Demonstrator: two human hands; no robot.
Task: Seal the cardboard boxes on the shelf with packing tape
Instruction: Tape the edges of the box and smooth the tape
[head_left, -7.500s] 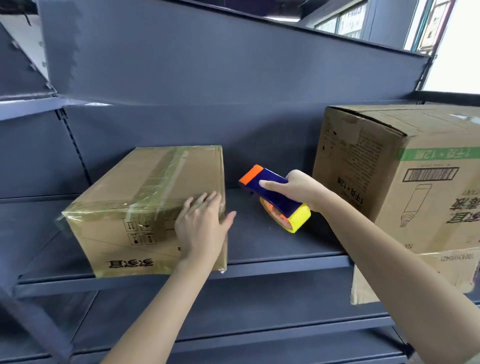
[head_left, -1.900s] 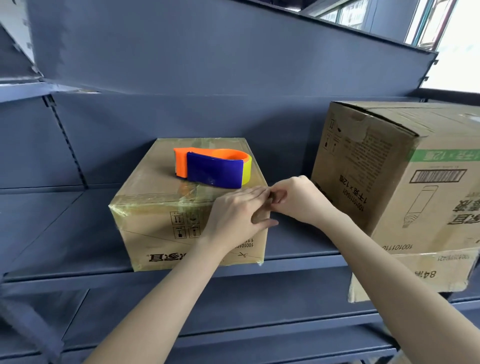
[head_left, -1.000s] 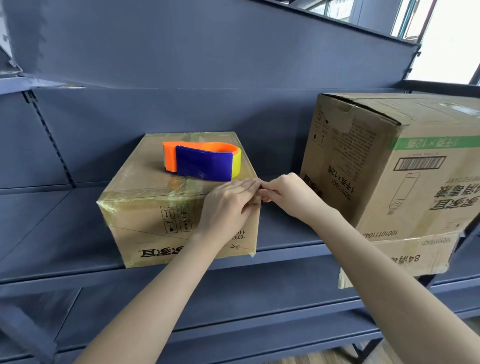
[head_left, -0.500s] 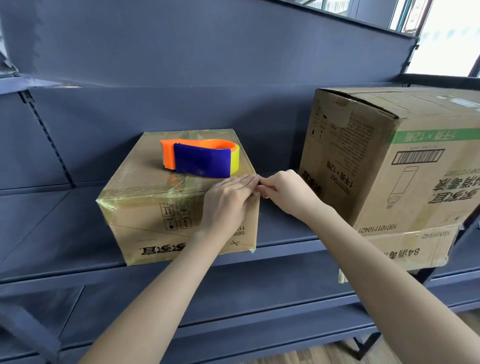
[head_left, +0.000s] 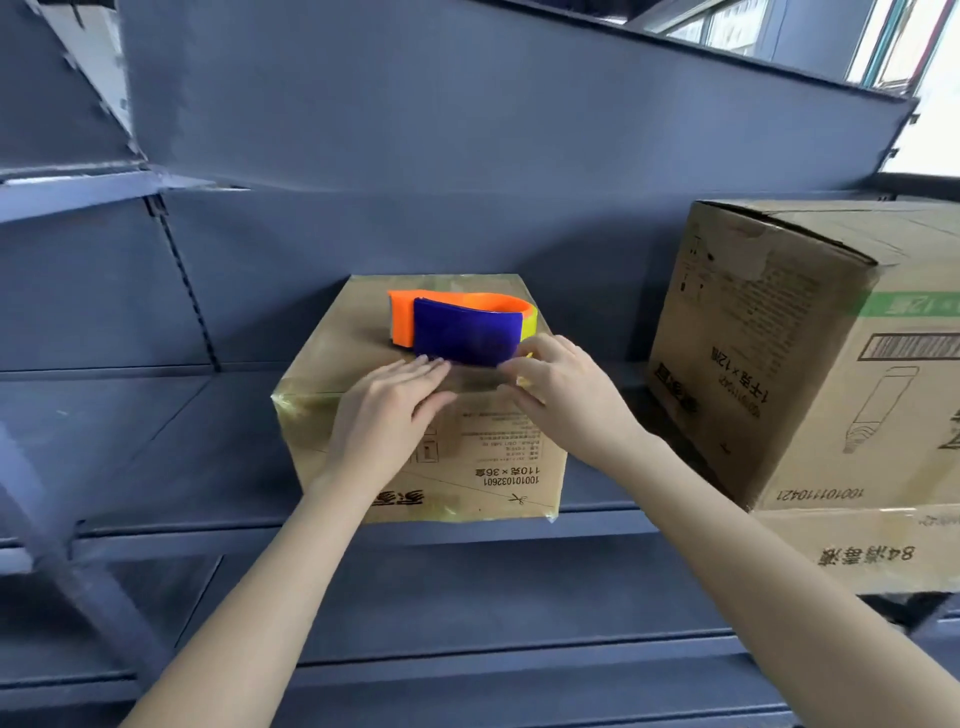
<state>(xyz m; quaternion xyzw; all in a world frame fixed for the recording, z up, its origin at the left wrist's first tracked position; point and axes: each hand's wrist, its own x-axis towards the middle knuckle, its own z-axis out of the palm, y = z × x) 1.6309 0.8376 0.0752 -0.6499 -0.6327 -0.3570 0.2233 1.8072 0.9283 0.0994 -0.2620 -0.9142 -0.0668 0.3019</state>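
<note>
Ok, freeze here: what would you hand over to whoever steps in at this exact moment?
Left hand: open, flat on the small box at its top front edge.
Right hand: fingers bent at the same edge, beside the tape dispenser; no clear grip on anything.
Dispenser lies on top of the small box, on the shelf.
Done: small box shows glossy tape over its top and edges.
Left: the large box to the right; whether its top seam is taped cannot be seen. A further box sits under it.
</note>
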